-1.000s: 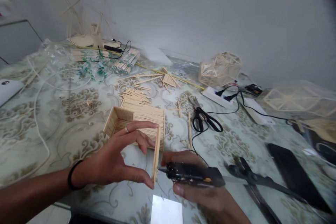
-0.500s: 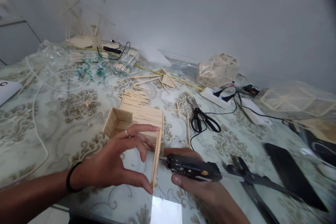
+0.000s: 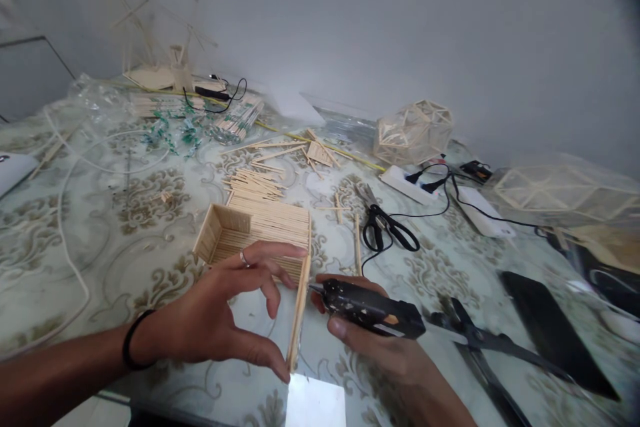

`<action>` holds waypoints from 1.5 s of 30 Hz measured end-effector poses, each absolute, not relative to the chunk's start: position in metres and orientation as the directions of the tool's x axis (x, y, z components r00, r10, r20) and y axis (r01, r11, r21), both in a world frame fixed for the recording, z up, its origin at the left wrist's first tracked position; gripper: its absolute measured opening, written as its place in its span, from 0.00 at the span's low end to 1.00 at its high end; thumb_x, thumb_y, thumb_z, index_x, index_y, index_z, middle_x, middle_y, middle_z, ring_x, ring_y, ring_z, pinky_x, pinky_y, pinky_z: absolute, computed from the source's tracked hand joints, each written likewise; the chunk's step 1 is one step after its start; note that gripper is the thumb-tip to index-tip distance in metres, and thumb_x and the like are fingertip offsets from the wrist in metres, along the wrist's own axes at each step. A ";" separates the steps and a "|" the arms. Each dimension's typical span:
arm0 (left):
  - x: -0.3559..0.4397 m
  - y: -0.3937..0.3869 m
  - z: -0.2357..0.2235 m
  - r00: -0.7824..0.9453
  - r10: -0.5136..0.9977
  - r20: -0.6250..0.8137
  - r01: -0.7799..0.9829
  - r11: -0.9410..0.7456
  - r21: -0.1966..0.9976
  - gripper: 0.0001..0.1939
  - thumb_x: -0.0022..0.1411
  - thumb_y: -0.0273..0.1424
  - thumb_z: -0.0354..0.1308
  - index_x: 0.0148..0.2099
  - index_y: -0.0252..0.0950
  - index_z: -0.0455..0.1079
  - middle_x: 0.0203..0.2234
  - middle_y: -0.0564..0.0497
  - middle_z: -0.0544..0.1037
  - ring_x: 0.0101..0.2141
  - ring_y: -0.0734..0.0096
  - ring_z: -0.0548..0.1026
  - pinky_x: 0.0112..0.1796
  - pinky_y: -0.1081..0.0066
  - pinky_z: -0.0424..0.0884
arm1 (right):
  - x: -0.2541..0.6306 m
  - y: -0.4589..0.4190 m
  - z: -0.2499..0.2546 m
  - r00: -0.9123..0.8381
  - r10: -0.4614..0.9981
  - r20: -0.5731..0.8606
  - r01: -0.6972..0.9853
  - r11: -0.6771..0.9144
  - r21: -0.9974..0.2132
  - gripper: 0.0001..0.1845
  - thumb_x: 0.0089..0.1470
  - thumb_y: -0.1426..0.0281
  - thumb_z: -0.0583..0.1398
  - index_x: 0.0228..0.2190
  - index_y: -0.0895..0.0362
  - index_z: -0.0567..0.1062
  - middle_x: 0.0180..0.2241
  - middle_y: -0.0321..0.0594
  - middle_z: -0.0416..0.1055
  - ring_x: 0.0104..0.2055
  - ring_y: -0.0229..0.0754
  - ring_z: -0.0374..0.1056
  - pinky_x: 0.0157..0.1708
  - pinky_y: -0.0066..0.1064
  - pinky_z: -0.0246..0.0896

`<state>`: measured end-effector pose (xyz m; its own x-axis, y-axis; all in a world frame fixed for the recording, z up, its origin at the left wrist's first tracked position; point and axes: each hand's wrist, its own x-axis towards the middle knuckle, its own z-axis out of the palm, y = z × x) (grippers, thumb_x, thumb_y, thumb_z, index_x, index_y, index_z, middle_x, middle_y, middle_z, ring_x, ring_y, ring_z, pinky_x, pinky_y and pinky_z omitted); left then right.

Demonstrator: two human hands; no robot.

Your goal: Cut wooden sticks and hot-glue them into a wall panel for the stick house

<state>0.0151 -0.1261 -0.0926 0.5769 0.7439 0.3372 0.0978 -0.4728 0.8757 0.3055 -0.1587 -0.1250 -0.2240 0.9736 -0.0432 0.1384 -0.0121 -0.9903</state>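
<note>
Head view: left hand (image 3: pixel 207 312), spread wide, pinches wooden strip (image 3: pixel 299 313).

Glue gun (image 3: pixel 373 309) before scissors (image 3: pixel 379 217), stick box (image 3: pixel 235 221) left of both, power strip (image 3: pixel 404 185) behind.

Single head-worn view, looking forward and down, tabletop (image 3: pixel 113 280) near, wall (image 3: pixel 340 33) beyond

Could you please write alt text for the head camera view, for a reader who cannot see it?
A person's left hand holds a narrow strip of wooden sticks by its ends, while the right hand aims a black glue gun at it. Beyond them, a partly walled stick structure, loose sticks and scissors lie on a patterned table.
</note>
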 end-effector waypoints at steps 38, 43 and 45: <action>0.012 -0.122 -0.089 0.616 0.714 0.333 0.062 -0.466 0.883 0.23 0.54 0.35 0.82 0.36 0.41 0.68 0.55 0.47 0.81 0.62 0.53 0.77 0.58 0.59 0.76 | 0.316 -0.124 -0.117 0.017 1.000 0.015 0.669 0.000 -0.743 0.22 0.65 0.47 0.63 0.36 0.51 0.82 0.37 0.43 0.85 0.41 0.53 0.81 0.41 0.40 0.75; 0.009 -0.121 -0.087 0.641 0.715 0.278 0.098 -0.436 0.895 0.24 0.54 0.37 0.81 0.36 0.41 0.66 0.41 0.49 0.81 0.65 0.50 0.72 0.58 0.58 0.73 | 0.361 -0.089 -0.110 0.094 0.992 0.082 0.899 -0.049 -0.436 0.09 0.53 0.61 0.67 0.32 0.52 0.76 0.30 0.45 0.79 0.33 0.54 0.76 0.34 0.41 0.68; 0.009 -0.122 -0.087 0.659 0.715 0.233 0.146 -0.426 0.893 0.24 0.53 0.38 0.80 0.36 0.41 0.65 0.43 0.48 0.80 0.64 0.50 0.72 0.57 0.59 0.73 | 0.373 -0.082 -0.105 0.106 0.991 0.077 0.923 -0.069 -0.379 0.10 0.45 0.67 0.70 0.30 0.52 0.76 0.32 0.46 0.80 0.36 0.57 0.77 0.37 0.43 0.70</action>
<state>0.0086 -0.1221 -0.0875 0.6595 0.7146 0.2335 0.1455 -0.4261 0.8929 0.3734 -0.0824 -0.1048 0.1062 0.9913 0.0772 0.9228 -0.0694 -0.3789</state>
